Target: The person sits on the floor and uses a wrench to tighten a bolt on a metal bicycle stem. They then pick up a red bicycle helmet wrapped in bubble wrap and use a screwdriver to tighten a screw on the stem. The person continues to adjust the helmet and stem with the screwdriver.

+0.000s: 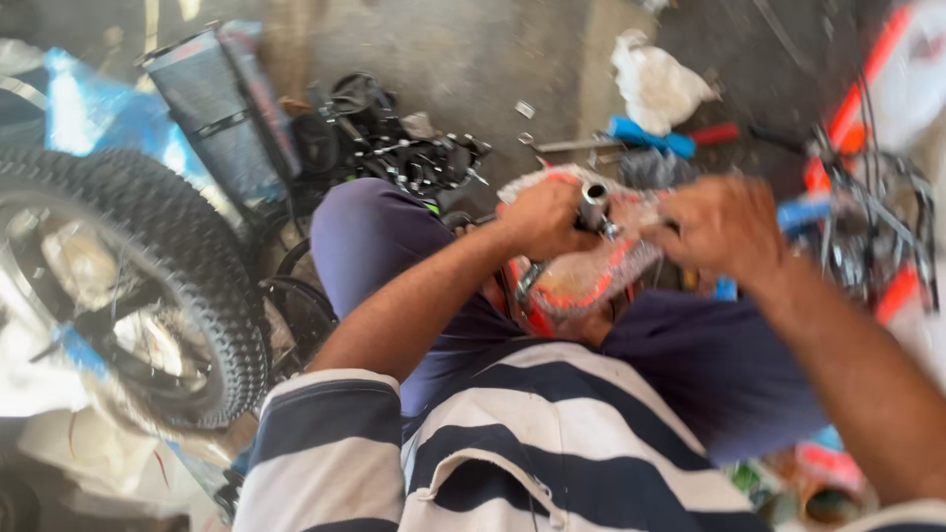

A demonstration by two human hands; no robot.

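Orange bicycle frame part, wrapped, centre frame: judged rigid, light. Gripped closed-fisted by left hand; right hand curled at metal tube.

Daylight fills the scene, bright and soft, with no hard shadows on the concrete floor. The strongest light falls left of the fingers, where white wrapping beside the knobby tyre washes out to glare. Motion blur smears nearly everything: the left hand and right hand are soft-edged, and the metal tube between the fingertips shows only a dull highlight. Right of the fingers the orange and white frame streaks badly. Below the fingers the striped shirt is the sharpest area. The edges bend slightly from the wide lens.
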